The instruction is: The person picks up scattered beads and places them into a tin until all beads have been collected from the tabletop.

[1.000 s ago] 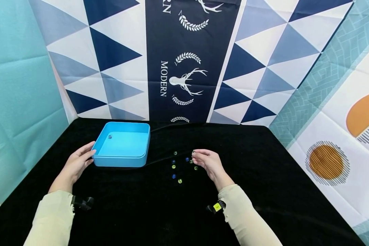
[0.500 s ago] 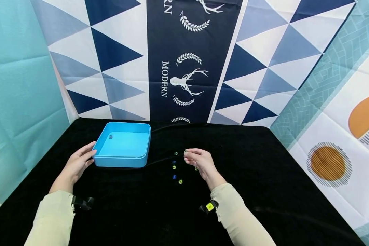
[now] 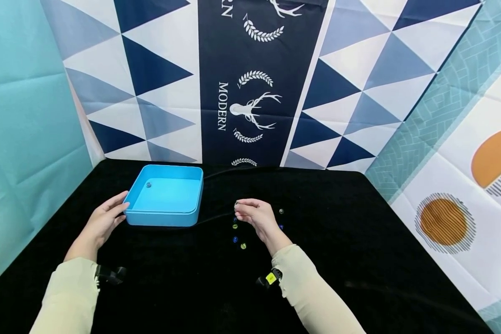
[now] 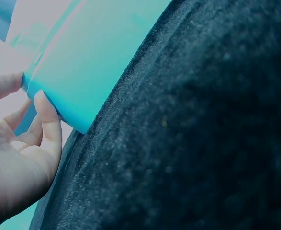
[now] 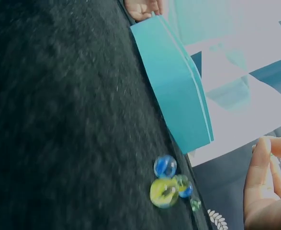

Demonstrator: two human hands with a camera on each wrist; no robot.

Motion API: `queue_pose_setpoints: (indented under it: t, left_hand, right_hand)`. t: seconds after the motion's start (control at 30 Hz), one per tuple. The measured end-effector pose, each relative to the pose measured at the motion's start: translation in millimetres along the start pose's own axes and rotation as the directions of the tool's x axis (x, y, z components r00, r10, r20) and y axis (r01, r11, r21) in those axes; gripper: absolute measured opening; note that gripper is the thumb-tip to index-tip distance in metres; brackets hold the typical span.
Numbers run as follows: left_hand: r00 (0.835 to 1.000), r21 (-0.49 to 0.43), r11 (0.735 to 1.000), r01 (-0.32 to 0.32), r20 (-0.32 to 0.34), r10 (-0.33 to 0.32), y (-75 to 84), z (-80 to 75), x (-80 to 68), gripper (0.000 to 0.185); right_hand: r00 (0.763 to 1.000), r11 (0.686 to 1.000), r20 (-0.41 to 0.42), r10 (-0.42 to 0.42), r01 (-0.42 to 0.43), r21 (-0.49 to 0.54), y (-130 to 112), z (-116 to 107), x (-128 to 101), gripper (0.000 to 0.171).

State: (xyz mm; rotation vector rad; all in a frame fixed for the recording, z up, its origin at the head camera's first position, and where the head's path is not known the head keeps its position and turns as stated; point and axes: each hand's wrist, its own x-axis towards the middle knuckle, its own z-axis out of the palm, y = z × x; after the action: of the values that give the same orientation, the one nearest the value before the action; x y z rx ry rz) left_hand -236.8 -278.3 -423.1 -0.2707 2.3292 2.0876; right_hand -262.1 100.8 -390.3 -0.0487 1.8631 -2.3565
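Note:
A bright blue square box (image 3: 183,217) stands on the black cloth at left, with one marble (image 3: 148,185) inside near its far left corner. My left hand (image 3: 106,219) rests with relaxed fingers against the box's near left corner (image 4: 59,103). My right hand (image 3: 253,215) hovers over the cloth right of the box, fingers curled, thumb and forefinger pinching a small marble (image 3: 236,203). Several loose marbles, blue and yellow-green, lie under and around it (image 3: 235,226), (image 3: 243,246), (image 3: 281,211). In the right wrist view a cluster of marbles (image 5: 165,190) lies near the box's side (image 5: 176,96).
The black cloth covers the whole table (image 3: 359,241). A thin black cable (image 3: 215,216) runs across it past the box's right corner toward the back. Patterned fabric backdrops close in the back and both sides. A small camera sits on each wrist (image 3: 269,279).
My right hand has moved left from the marbles toward the box, carrying a marble in its fingertips. Two marbles it covered now show at its right. The left hand has stayed on the box.

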Motion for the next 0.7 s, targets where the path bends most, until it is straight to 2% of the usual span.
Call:
queue_pose_setpoints:
  t: [0.37,0.6,0.7]
  left_hand:
    - [1.0,-0.005,1.0,0.011,-0.012,-0.011,-1.0,-1.3,0.8,0.068]
    - [1.0,0.002,1.0,0.002,-0.01,-0.002,-1.3,-0.4,1.5,0.069]
    - [1.0,-0.022,1.0,0.004,-0.003,-0.004,-0.7,-1.3,0.6,0.069]
  right_hand:
    - [1.0,0.999,0.026,-0.019,0.018,0.027,7.9,23.7,4.1,0.026]
    - [0.999,1.0,0.04,-0.024,0.024,-0.003,9.7,40.6,6.7,0.029]
    - [0.999,1.0,0.052,-0.017,0.018,-0.012,9.4,48.9,8.7,0.03]
